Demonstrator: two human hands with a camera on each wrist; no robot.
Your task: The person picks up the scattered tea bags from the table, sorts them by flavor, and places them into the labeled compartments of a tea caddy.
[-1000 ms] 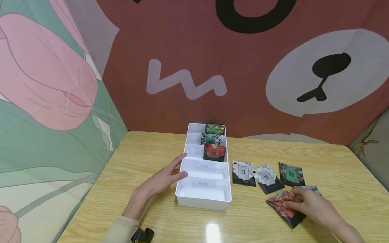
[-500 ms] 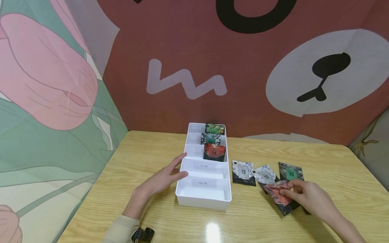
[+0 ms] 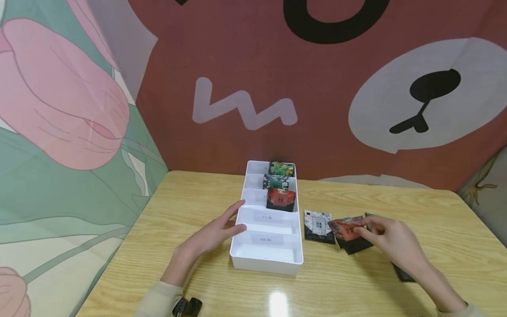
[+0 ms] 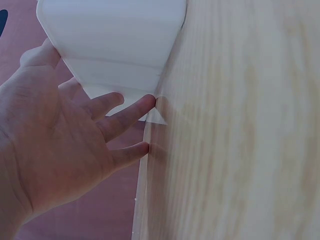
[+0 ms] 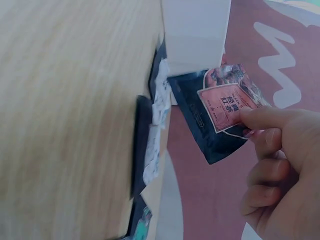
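My right hand (image 3: 396, 242) pinches a red-and-black tea sachet (image 3: 346, 228) between thumb and forefinger. In the right wrist view the sachet (image 5: 220, 112), labelled black tea, is lifted above the tabletop, its other fingers curled underneath. A white divided box (image 3: 265, 267) stands left of it. My left hand (image 3: 210, 233) rests against the box's left side, thumb and forefinger at its rim, the other fingers spread low along the wall in the left wrist view. Three sachets occupy the rear compartments: green (image 3: 282, 169), dark teal (image 3: 276, 182) and red (image 3: 281, 200). The two front compartments hold nothing.
Right of the box lies a white-and-black sachet (image 3: 319, 227). Another sachet (image 3: 354, 248) is partly covered by the held one. A dark sachet (image 3: 404, 274) shows beneath the right wrist, and one more is mostly hidden behind the hand. A printed cloth (image 3: 237, 145) hangs behind the table.
My right hand has raised the red sachet off the pile and carried it leftward and away from me, over the white sachets. The left hand keeps its place on the box.
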